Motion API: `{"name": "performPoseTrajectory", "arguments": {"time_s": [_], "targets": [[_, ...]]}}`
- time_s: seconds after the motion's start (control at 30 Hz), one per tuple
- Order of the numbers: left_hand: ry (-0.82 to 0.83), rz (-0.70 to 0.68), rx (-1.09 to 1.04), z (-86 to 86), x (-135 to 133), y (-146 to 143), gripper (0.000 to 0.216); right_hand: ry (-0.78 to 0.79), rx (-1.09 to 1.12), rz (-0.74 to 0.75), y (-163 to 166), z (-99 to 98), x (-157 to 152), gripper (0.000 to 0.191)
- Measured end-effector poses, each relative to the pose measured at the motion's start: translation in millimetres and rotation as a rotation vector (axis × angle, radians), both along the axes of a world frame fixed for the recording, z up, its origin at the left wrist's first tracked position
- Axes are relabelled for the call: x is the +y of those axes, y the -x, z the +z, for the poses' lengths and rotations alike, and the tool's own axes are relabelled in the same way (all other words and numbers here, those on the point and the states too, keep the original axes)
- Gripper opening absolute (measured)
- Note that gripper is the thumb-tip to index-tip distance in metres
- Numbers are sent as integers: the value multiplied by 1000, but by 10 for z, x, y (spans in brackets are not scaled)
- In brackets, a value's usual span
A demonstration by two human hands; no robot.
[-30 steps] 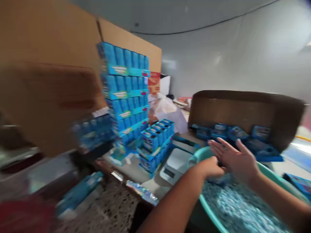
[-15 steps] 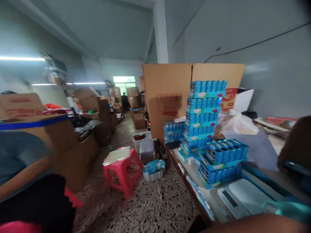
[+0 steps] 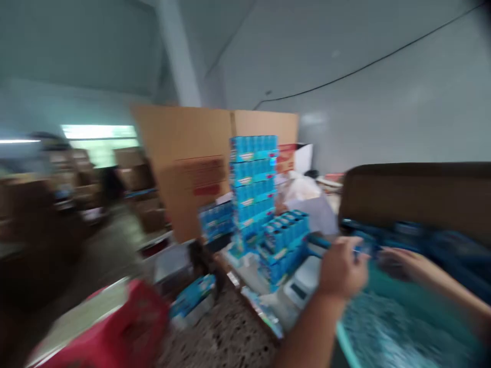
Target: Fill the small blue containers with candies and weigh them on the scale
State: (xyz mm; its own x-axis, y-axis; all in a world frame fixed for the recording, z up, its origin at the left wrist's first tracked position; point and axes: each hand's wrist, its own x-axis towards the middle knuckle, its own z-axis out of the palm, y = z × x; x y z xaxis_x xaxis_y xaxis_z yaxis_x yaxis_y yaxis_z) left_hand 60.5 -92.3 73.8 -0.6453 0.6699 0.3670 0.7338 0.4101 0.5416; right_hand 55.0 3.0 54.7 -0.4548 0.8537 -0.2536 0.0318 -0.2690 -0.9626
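My left hand (image 3: 342,269) is closed over the near side of a teal tub (image 3: 346,343), its fingers curled around a small blue and clear thing (image 3: 359,250) that I cannot make out. My right hand (image 3: 404,259) reaches in over the tub from the right, smeared by motion; a greyish patch shows under its fingers. Shiny clear pieces (image 3: 399,327) fill the tub below both hands. Left of my left hand, a white digital scale (image 3: 307,278) lies on the table. Beside it are stacked trays of blue boxes (image 3: 286,232).
A tall stack of blue box trays (image 3: 253,189) stands before large cardboard sheets (image 3: 199,153). A pink stool (image 3: 130,327) and a blue carton (image 3: 194,301) are on the floor at left. Behind the tub stands a brown box (image 3: 418,199). A plastic bag (image 3: 303,189) lies at the back.
My view has swung right, so the stacks sit further left and the seated person is out of frame. Both my hands have come into view above the teal tub.
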Motion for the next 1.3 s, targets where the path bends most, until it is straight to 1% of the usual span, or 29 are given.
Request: {"name": "performPoseTrajectory", "arguments": {"time_s": [0.03, 0.07, 0.13, 0.17, 0.2, 0.27, 0.3, 0.33, 0.4, 0.43, 0.47, 0.53, 0.57, 0.6, 0.67, 0.7, 0.73, 0.77, 0.83, 0.87, 0.93, 1.03, 1.13, 1.3], "targets": [[-48, -3, 31, 6, -14, 27, 37, -89, -63, 99, -209, -27, 258, 21], [-95, 0, 49, 4, -46, 85, 37, -183, -139, 230, -409, -58, 455, 17], [-180, -2, 58, -49, -122, 289, 36, -344, -285, 490, -686, -150, 672, 17], [-212, -2, 50, -108, -150, 419, 37, -409, -332, 579, -742, -215, 714, 19], [-229, -6, 35, -185, -166, 551, 37, -466, -366, 643, -752, -293, 727, 22], [-218, 20, 6, -365, -167, 778, 40, -581, -419, 764, -692, -457, 707, 35], [-139, 60, 14, -451, -159, 860, 42, -634, -433, 816, -653, -526, 687, 40], [-60, 70, -11, -524, -151, 919, 42, -675, -442, 883, -622, -575, 667, 43], [58, 71, -41, -632, -162, 968, 46, -734, -442, 1010, -598, -615, 649, 45], [49, 64, -46, -675, -193, 959, 48, -753, -436, 1067, -603, -614, 655, 47], [-10, 65, -35, -718, -251, 930, 51, -770, -426, 1110, -615, -608, 669, 50], [-207, 108, 26, -834, -456, 822, 51, -810, -407, 1153, -643, -596, 710, 55], [-301, 152, 61, -913, -597, 752, 46, -830, -403, 1163, -654, -594, 728, 55], [-355, 209, 93, -1007, -753, 680, 38, -844, -406, 1173, -661, -593, 741, 53], [-355, 342, 123, -1225, -1065, 552, 25, -846, -434, 1206, -663, -590, 750, 46], [-329, 377, 83, -1336, -1197, 505, 23, -830, -471, 1233, -661, -585, 747, 42], [-274, 379, 31, -1439, -1301, 473, 23, -807, -525, 1255, -657, -576, 740, 38], [-218, 353, -11, -1525, -1375, 457, 23, -785, -586, 1270, -653, -565, 731, 36], [-116, 270, -23, -1632, -1437, 460, 25, -754, -695, 1277, -647, -541, 714, 33], [-73, 229, 2, -1651, -1435, 472, 25, -749, -729, 1276, -646, -532, 707, 32], [2, 167, 43, -1635, -1400, 503, 27, -741, -736, 1273, -648, -527, 702, 29], [142, 103, 11, -1551, -1345, 535, 29, -644, -698, 1225, -651, -564, 710, 29], [228, 93, -48, -1483, -1324, 545, 27, -558, -652, 1164, -650, -629, 726, 27], [299, 108, -94, -1434, -1304, 557, 18, -538, -642, 1169, -636, -678, 736, 27]]}}
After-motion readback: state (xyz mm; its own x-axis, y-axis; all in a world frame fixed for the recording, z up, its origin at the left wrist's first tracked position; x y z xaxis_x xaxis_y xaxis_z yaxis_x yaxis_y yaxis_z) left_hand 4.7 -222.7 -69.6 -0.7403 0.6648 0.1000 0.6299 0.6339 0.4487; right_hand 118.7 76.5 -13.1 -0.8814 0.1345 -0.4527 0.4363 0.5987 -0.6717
